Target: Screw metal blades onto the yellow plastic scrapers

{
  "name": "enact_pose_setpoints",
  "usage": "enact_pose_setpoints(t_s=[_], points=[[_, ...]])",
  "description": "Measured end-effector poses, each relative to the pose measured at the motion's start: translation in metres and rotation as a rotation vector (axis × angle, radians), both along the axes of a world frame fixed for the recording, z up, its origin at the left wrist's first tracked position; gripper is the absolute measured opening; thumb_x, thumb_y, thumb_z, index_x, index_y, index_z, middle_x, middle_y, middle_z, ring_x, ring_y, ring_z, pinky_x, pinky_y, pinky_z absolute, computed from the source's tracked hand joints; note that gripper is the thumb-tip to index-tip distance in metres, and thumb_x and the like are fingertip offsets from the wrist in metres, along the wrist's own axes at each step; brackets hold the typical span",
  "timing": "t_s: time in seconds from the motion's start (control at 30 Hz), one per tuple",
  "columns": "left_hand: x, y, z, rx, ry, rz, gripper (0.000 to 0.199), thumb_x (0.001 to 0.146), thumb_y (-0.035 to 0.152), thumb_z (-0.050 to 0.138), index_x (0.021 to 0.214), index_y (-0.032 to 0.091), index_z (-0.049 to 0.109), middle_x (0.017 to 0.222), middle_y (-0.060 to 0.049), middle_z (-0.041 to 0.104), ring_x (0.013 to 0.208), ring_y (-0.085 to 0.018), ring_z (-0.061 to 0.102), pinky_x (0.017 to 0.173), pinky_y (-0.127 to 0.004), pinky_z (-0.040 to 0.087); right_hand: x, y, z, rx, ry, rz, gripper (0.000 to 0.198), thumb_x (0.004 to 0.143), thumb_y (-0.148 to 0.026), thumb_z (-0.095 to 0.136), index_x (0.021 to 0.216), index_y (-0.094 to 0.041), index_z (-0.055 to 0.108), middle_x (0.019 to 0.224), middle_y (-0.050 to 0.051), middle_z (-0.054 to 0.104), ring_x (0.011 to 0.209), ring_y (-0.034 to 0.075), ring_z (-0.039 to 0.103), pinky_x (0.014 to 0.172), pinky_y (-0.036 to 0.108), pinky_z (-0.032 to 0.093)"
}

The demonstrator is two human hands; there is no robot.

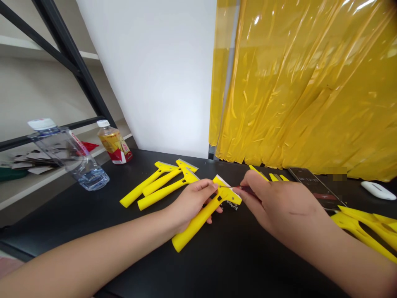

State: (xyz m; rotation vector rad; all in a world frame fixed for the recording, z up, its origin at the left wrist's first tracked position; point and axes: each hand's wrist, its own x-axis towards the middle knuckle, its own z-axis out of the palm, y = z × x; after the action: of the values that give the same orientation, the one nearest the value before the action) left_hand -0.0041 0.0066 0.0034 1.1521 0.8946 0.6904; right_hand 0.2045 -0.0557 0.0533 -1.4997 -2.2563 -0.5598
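Note:
In my left hand [194,200] is a yellow scraper [198,221], its handle slanting down toward me and its head under my thumb and fingertips. My right hand [276,200] is closed round a small screwdriver [228,187]; its thin shaft reaches across the scraper head toward my left fingertips, and the handle is mostly hidden in my palm. Small metal screws [232,205] lie on the black table just behind the scraper head, partly covered by it. Left of my left hand lie several more yellow scrapers [164,180] with blades at their heads.
A clear water bottle [72,155] and a smaller drink bottle [114,142] stand at the left. More yellow scraper parts [369,227] lie at the right, near a phone [313,186] and a white case [378,190]. Yellow plastic sheeting [304,91] hangs behind the black table [217,269].

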Motion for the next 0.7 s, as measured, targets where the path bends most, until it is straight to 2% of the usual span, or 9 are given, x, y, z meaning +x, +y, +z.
enact_pose_setpoints(t_s=[0.13, 0.23, 0.3, 0.37, 0.4, 0.47, 0.57, 0.7], points=[[-0.003, 0.006, 0.004, 0.044, 0.002, 0.028, 0.027, 0.094, 0.046, 0.066, 0.098, 0.020, 0.061, 0.090, -0.007, 0.070, 0.076, -0.022, 0.074, 0.048, -0.024, 0.054, 0.001, -0.001, 0.010, -0.095, 0.429, 0.091, 0.017, 0.102, -0.042, 0.060, 0.098, -0.026, 0.062, 0.074, -0.003, 0.072, 0.059, 0.015, 0.068, 0.054, 0.026, 0.044], [-0.005, 0.013, 0.006, 0.109, 0.095, 0.086, 0.022, 0.096, 0.041, 0.060, 0.094, 0.019, 0.059, 0.092, -0.007, 0.069, 0.076, -0.020, 0.074, 0.055, -0.026, 0.057, 0.005, -0.005, 0.028, -0.008, 0.713, 0.099, 0.015, 0.103, -0.041, 0.057, 0.102, -0.027, 0.059, 0.098, 0.003, 0.074, 0.086, 0.019, 0.073, 0.075, 0.031, 0.055], [-0.007, 0.020, 0.006, 0.152, 0.152, 0.112, 0.019, 0.096, 0.038, 0.058, 0.098, 0.019, 0.060, 0.088, -0.006, 0.068, 0.071, -0.020, 0.073, 0.055, -0.027, 0.057, 0.011, -0.006, 0.039, 0.094, 0.820, 0.078, 0.015, 0.107, -0.039, 0.048, 0.108, -0.026, 0.056, 0.110, 0.006, 0.072, 0.098, 0.021, 0.071, 0.086, 0.036, 0.055], [-0.009, 0.028, 0.004, 0.197, 0.196, 0.130, 0.024, 0.096, 0.035, 0.056, 0.114, 0.021, 0.060, 0.087, -0.004, 0.067, 0.068, -0.020, 0.072, 0.054, -0.028, 0.055, 0.021, -0.005, 0.046, 0.157, 0.808, 0.010, 0.018, 0.108, -0.036, 0.042, 0.114, -0.026, 0.056, 0.109, 0.007, 0.071, 0.095, 0.020, 0.070, 0.086, 0.037, 0.054], [-0.010, 0.032, 0.003, 0.228, 0.220, 0.140, 0.031, 0.096, 0.034, 0.056, 0.125, 0.022, 0.057, 0.087, -0.003, 0.067, 0.068, -0.020, 0.071, 0.055, -0.028, 0.054, 0.027, -0.003, 0.047, 0.136, 0.746, -0.051, 0.021, 0.108, -0.036, 0.042, 0.117, -0.025, 0.058, 0.104, 0.006, 0.070, 0.088, 0.020, 0.069, 0.081, 0.035, 0.053], [-0.014, 0.041, 0.001, 0.308, 0.281, 0.162, 0.043, 0.094, 0.031, 0.057, 0.136, 0.023, 0.054, 0.087, -0.002, 0.067, 0.067, -0.019, 0.068, 0.059, -0.028, 0.052, 0.041, 0.003, 0.042, -0.015, 0.563, -0.184, 0.026, 0.106, -0.039, 0.045, 0.117, -0.025, 0.063, 0.090, 0.004, 0.069, 0.076, 0.019, 0.065, 0.071, 0.032, 0.050], [-0.022, 0.051, -0.003, 0.444, 0.394, 0.203, 0.050, 0.089, 0.027, 0.062, 0.139, 0.019, 0.057, 0.087, -0.002, 0.067, 0.072, -0.018, 0.062, 0.066, -0.027, 0.047, 0.062, 0.013, 0.020, -0.245, 0.397, -0.278, 0.029, 0.100, -0.045, 0.052, 0.103, -0.023, 0.070, 0.074, 0.001, 0.068, 0.062, 0.018, 0.062, 0.058, 0.029, 0.043], [-0.030, 0.056, -0.007, 0.573, 0.525, 0.198, 0.062, 0.090, 0.030, 0.060, 0.150, 0.018, 0.053, 0.091, -0.004, 0.070, 0.076, -0.021, 0.063, 0.070, -0.030, 0.043, 0.087, 0.019, -0.012, -0.319, 0.321, -0.390, 0.026, 0.093, -0.040, 0.057, 0.090, -0.020, 0.075, 0.069, 0.004, 0.069, 0.061, 0.020, 0.064, 0.060, 0.030, 0.041]])
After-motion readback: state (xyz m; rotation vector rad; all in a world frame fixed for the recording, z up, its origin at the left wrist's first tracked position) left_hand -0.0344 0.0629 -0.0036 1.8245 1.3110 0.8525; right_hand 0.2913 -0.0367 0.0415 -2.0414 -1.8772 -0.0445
